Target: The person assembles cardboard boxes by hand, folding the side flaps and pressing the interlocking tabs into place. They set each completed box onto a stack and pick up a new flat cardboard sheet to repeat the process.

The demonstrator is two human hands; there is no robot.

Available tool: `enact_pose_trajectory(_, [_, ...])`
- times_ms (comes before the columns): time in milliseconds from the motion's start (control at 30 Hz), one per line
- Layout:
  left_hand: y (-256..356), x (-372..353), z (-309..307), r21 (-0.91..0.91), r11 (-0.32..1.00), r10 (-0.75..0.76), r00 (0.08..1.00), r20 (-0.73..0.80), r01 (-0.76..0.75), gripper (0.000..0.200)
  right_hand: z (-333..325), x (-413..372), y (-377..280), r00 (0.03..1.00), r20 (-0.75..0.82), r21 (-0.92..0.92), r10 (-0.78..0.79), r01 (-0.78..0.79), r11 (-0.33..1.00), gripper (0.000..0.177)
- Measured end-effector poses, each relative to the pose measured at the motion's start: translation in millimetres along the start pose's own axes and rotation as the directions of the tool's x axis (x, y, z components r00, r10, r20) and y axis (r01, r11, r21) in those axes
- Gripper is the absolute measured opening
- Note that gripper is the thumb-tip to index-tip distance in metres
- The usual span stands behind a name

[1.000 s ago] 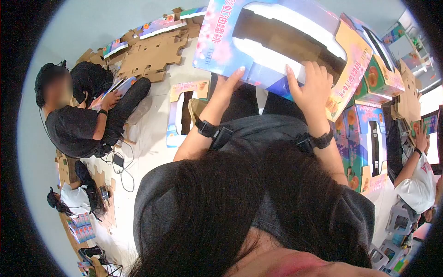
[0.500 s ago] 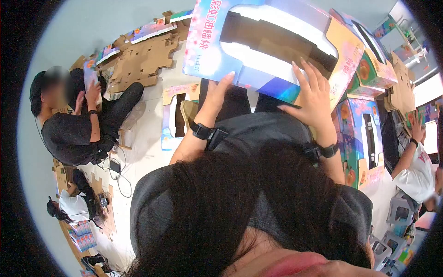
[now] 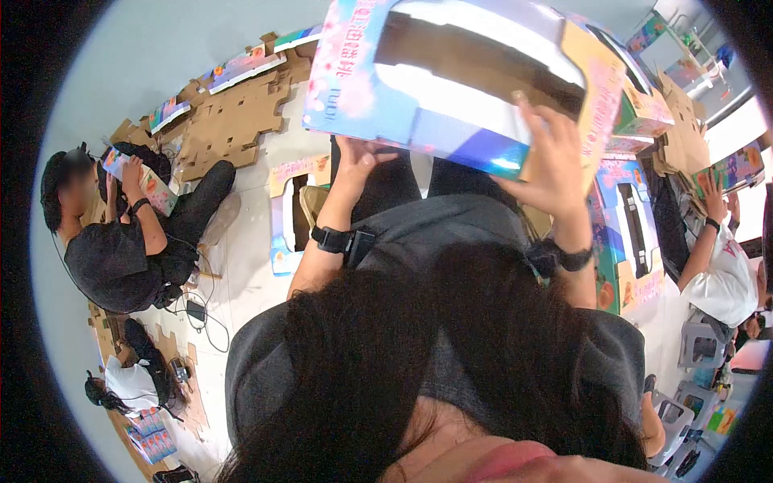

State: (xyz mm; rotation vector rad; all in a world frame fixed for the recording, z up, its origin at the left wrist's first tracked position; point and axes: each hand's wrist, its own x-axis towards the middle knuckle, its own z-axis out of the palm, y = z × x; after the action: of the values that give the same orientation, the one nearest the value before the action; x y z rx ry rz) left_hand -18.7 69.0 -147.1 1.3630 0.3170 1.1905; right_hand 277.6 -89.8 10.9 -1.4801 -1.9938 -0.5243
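A printed cardboard fruit box (image 3: 467,137) with pink blossoms, Chinese lettering and a long cut-out window is tilted in front of me above my legs. My left hand (image 3: 360,161) is at its lower left edge, fingers bent and partly hidden beneath the cardboard; it grips that edge. On the lower right side lies my right hand (image 3: 554,157), slightly blurred, with fingers stretched across the panel towards the window and the thumb spread apart below. Brown cardboard shows inside the window.
A similar box (image 3: 283,229) stands on the floor at left, and more boxes (image 3: 632,217) are stacked at right. Flat cardboard sheets (image 3: 233,113) lean by the wall. One person (image 3: 113,258) sits left holding a box; another person (image 3: 721,282) works at right. Cables (image 3: 211,326) lie on the floor.
The box has shifted slightly left in view. My left thumb has left the front panel, and that hand sits lower at the edge. My right hand's fingers have drawn closer together.
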Motion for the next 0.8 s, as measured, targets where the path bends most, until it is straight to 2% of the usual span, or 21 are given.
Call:
enact_pose_trajectory(33, [0,-2,-1,0.006,1.000,0.021,0.998,0.052,-0.021,0.111,-18,1,-2,1.000,0.017,0.015,0.026,-0.026,1.000,0.105])
enact_pose_trajectory(133, [11,-3,7,0.125,0.991,0.033,0.995,0.093,-0.045,0.125,-56,-17,8,0.996,-0.082,-0.001,0.041,-0.041,0.999,0.112])
enact_pose_trajectory(233, [26,3,16,0.182,0.983,0.006,0.993,0.117,-0.027,0.130,-112,-36,16,0.986,-0.163,-0.148,0.027,-0.051,0.988,0.112])
enact_pose_trajectory(333, [26,2,16,0.166,0.986,-0.006,0.995,0.095,-0.010,0.121,-169,-62,18,0.964,-0.224,-0.278,0.147,-0.208,0.938,0.104])
enact_pose_trajectory(467, [30,1,21,0.210,0.977,-0.040,0.997,0.062,0.026,0.125,-221,-102,10,0.900,-0.244,-0.471,0.361,-0.436,0.767,0.093])
enact_pose_trajectory(567, [31,-1,24,0.301,0.954,-0.038,0.995,0.092,0.009,0.117,-239,-122,-3,0.855,-0.203,-0.722,0.477,-0.460,0.517,0.093])
enact_pose_trajectory(600, [32,-2,25,0.331,0.944,-0.026,0.995,0.098,-0.007,0.111,-243,-133,1,0.861,-0.195,-0.767,0.470,-0.433,0.473,0.091])
enact_pose_trajectory(700, [38,-2,29,0.412,0.911,-0.046,0.993,0.110,-0.004,0.109,-247,-149,4,0.750,-0.161,-0.795,0.641,-0.483,0.366,0.089])
enact_pose_trajectory(733, [38,-2,30,0.394,0.919,-0.036,0.993,0.109,-0.010,0.105,-246,-151,9,0.661,-0.149,-0.754,0.736,-0.557,0.348,0.090])
enact_pose_trajectory(800, [39,-2,29,0.380,0.925,-0.052,0.994,0.094,0.012,0.104,-242,-179,34,0.656,-0.109,-0.681,0.747,-0.597,0.424,0.091])
